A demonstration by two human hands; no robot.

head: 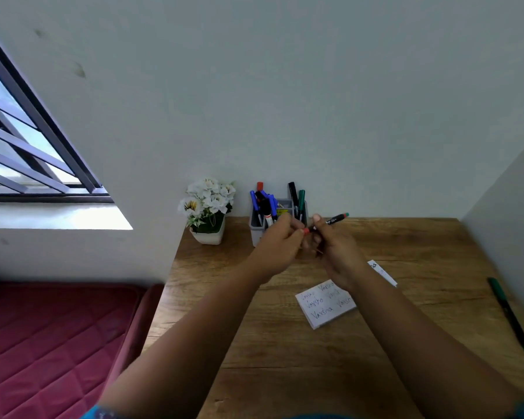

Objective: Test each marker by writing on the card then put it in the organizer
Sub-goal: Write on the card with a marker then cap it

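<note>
Two hands hold marker | card reads "Varsha"

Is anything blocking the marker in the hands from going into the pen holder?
Nothing visible does. The marker, held by the right hand, sits just in front of the organizer. Only the left hand, pinching its red cap, lies between.

You get soft daylight from the window at upper left, with a bright sill patch below it. The wall is evenly lit, shadows on the desk faint. Wide-angle bending skews the edges; the hands are slightly blurred, overall sharpness modest.
</note>
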